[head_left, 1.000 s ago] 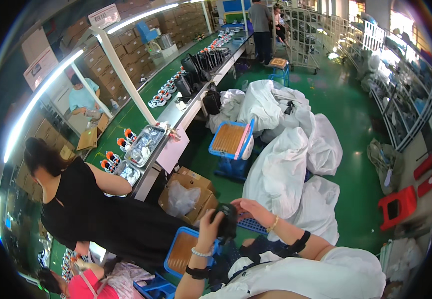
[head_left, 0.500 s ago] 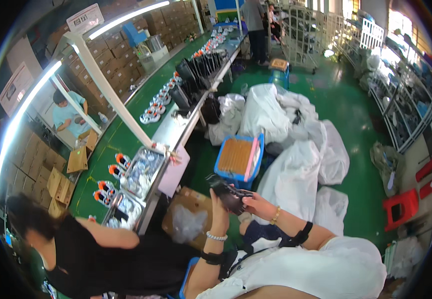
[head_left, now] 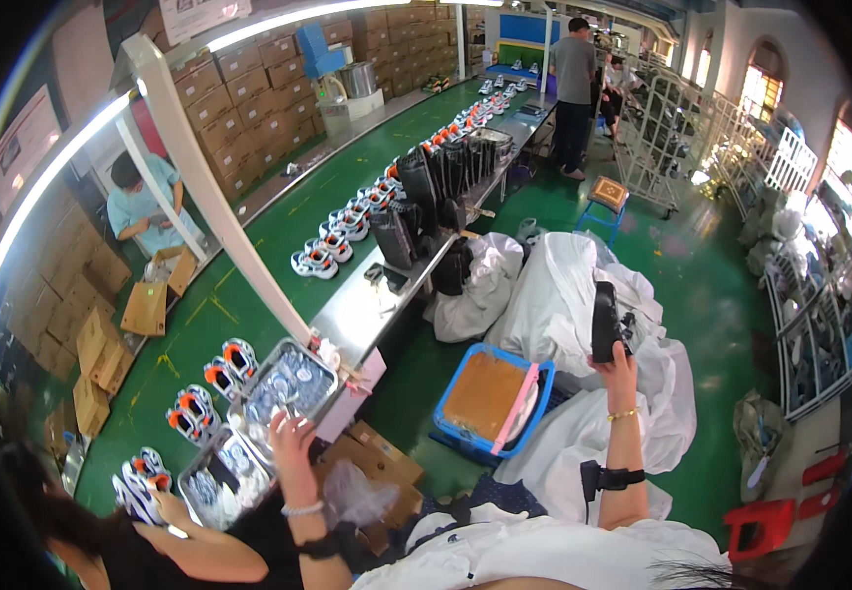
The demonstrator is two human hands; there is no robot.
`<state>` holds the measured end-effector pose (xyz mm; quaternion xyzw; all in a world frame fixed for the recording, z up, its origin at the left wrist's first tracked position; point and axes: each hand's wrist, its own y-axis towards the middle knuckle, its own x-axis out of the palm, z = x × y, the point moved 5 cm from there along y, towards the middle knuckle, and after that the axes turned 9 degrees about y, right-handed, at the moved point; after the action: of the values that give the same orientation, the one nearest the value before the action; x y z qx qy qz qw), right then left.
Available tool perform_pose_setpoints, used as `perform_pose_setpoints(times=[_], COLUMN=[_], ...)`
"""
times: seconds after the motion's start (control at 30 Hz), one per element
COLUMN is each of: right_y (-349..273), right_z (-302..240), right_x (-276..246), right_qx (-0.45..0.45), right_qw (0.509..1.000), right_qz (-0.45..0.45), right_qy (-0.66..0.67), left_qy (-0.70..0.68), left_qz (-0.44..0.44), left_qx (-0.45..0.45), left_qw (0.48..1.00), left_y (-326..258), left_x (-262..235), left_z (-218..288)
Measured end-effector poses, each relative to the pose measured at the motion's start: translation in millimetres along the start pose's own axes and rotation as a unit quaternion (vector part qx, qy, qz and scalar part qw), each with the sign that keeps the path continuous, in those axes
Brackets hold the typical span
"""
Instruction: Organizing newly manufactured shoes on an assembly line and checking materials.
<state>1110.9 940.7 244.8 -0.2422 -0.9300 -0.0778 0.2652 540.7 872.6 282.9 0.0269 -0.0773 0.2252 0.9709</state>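
My right hand (head_left: pixel 618 368) is raised over the white sacks (head_left: pixel 544 295), its fingers closed round the lower end of a long, narrow black thing (head_left: pixel 605 324). Its kind cannot be made out. Over on the left, my left hand (head_left: pixel 293 447) is empty, fingers apart. It is at the near side of two metal trays by the work line: the farther tray (head_left: pixel 331 385) holds bluish clear packets, the nearer tray (head_left: pixel 190 492) packets and white pieces. Whether it touches them I cannot tell.
A blue crate (head_left: pixel 544 398) with a brown board stands between my hands. White-and-orange sneakers (head_left: pixel 316 258) and tall black boots (head_left: pixel 416 187) line the green conveyor (head_left: pixel 239 231). A co-worker in black (head_left: pixel 141 556) works close on my left. A red stool (head_left: pixel 760 526) lies at right.
My hands have parted. My left hand has let go of the black thing and moved left to the trays; my right hand has carried it right and farther away. The view has shifted.
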Motion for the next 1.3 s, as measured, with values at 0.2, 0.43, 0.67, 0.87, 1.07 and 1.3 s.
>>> perform_pose_setpoints(times=[0.2, 0.43, 0.67, 0.87, 1.07, 1.3], right_y=[41, 80, 145, 288, 516, 628], right_z=[5, 10, 10, 81, 199, 270], right_x=[59, 117, 200, 282, 374, 445], right_qx=[-0.030, -0.042, -0.035, -0.106, -0.090, -0.133], right_qw=[0.996, 0.992, 0.985, 0.961, 0.945, 0.876], right_qz=[0.063, 0.059, -0.019, -0.082, -0.070, -0.106], right_qy=[-0.052, -0.106, -0.168, -0.242, -0.306, -0.452], left_qy=[-0.098, -0.019, -0.011, 0.038, 0.098, 0.095], left_qz=[-0.630, -0.792, -0.842, -0.777, -0.767, -0.657], left_qx=[0.251, 0.379, 0.254, 0.354, 0.326, 0.340], left_qw=[0.728, 0.478, 0.475, 0.519, 0.544, 0.666], left_y=[-42, -50, 34, 118, 263, 410], left_x=[84, 135, 153, 151, 225, 320], left_z=[167, 204, 186, 149, 130, 113])
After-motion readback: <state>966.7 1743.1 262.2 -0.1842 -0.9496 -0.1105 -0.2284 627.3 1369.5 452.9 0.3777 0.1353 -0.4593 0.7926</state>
